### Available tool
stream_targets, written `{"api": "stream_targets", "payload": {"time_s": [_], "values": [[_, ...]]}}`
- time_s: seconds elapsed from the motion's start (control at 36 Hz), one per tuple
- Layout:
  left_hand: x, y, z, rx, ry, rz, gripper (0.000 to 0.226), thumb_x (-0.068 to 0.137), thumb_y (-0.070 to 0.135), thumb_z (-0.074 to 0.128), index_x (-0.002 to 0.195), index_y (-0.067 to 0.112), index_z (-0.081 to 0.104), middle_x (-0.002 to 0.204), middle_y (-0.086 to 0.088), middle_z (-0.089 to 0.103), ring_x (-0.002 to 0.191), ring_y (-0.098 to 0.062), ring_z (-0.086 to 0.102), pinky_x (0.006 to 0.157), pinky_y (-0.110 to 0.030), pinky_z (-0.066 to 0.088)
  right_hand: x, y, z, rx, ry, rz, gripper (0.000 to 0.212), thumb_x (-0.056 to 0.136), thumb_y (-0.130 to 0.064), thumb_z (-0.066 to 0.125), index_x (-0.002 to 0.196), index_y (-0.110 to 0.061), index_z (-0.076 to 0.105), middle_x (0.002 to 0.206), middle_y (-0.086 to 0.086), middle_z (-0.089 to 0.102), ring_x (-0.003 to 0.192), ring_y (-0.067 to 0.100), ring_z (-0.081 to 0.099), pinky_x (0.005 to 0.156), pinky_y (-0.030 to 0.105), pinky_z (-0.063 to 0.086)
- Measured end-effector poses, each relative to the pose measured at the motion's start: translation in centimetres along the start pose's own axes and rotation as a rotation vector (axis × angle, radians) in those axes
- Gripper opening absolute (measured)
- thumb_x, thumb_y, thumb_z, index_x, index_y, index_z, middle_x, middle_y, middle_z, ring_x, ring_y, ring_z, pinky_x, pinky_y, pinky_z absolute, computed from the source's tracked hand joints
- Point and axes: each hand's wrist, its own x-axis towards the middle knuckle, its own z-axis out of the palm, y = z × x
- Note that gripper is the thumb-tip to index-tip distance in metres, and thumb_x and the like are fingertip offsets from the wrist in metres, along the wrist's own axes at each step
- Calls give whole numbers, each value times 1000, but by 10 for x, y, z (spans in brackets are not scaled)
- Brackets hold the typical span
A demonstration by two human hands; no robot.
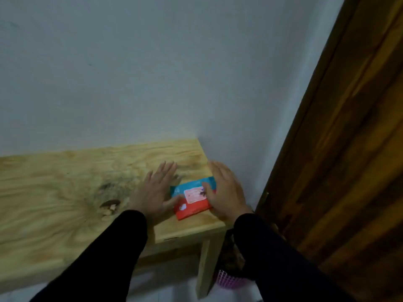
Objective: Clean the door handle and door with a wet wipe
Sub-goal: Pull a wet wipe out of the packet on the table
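Wipe pack (pixel 192 198) (table corner) between flat fingers (pixel 168 168).

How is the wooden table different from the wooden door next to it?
The table is pale yellowish wood, while the door is a much darker reddish brown. The table's top lies flat, with the wipe pack and both hands on it; the door stands upright to the right with nothing touching it. The table shows a dark knot; the door has long moulded edges. Both show wood grain.

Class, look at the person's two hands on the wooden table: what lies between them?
In the head view, the red and blue wet wipe pack lies flat on the table between the left hand and right hand, both touching its edges.
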Motion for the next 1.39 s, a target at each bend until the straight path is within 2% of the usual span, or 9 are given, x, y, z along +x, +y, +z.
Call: {"api": "stream_targets", "payload": {"time_s": [0.08, 0.14, 0.39, 0.56, 0.81, 0.94, 1.08, 1.28, 1.39], "values": [[-4, 5, 8, -85, -50, 46, 117, 60, 94, 9, 151, 21, 2, 154, 9, -9, 141, -6, -15, 115, -37, -3, 2, -6, 7, 39, -45, -39, 40, 82, -36, 59, 115, -14, 57, 114, 5, 57, 108, 21, 50, 92, 31, 42], [-6, 8, 17, -133, -58, 52, 119, 59, 96, 12, 152, 23, 3, 155, 10, -8, 142, -4, -14, 117, -38, -3, 2, -11, 9, 64, -88, -36, 36, 79, -38, 63, 107, -15, 61, 104, 2, 58, 100, 17, 51, 85, 26, 41], [1, 6, 24, -139, -166, 37, 119, 59, 94, 27, 152, 25, 2, 159, 7, 1, 145, -6, -7, 117, -36, -6, 8, -14, 13, 82, -251, -28, 40, 75, -36, 72, 107, -13, 66, 104, 2, 60, 96, 17, 53, 86, 29, 46], [2, 6, 25, -98, -208, 43, 118, 56, 93, 21, 152, 26, 5, 159, 8, 5, 145, -7, -7, 118, -41, -6, 9, -18, 15, -23, -268, -95, 24, 82, -34, 64, 97, -16, 67, 100, 3, 61, 97, 19, 51, 80, 33, 44], [4, 5, 28, -70, -233, 30, 113, 59, 93, 20, 152, 31, 2, 159, 10, 3, 142, -4, -12, 117, -41, -7, 7, -21, 18, -162, -214, -197, 26, 91, -31, 49, 99, -13, 65, 101, 4, 63, 94, 17, 53, 79, 34, 50], [5, 6, 27, -52, -239, 23, 116, 56, 92, 22, 152, 30, 4, 159, 10, 6, 144, -5, -10, 117, -40, -6, 7, -25, 21, -179, -253, -245, 25, 93, -26, 48, 103, -7, 61, 105, 9, 60, 98, 21, 50, 83, 34, 43], [5, 5, 29, -71, -213, 20, 122, 51, 96, 20, 152, 28, 10, 158, 10, 12, 145, -7, -5, 118, -41, -3, 10, -25, 23, -182, -307, -130, 25, 93, -25, 48, 111, -7, 53, 113, 11, 56, 105, 24, 49, 89, 34, 41], [6, 5, 27, -74, -233, 10, 125, 50, 96, 22, 152, 26, 8, 159, 9, 11, 145, -8, -6, 118, -40, -4, 14, -9, 11, 16, -122, 256, 12, 96, -20, 39, 96, -9, 45, 101, 14, 61, 84, 25, 55, 64, 30, 37], [6, 6, 26, -70, -240, -3, 119, 55, 92, 30, 152, 26, 8, 159, 9, 11, 145, -8, -5, 118, -39, -5, 13, -3, 8, 87, -178, 224, 7, 95, -23, 42, 99, -17, 42, 99, 11, 60, 78, 18, 54, 60, 30, 42]]}}
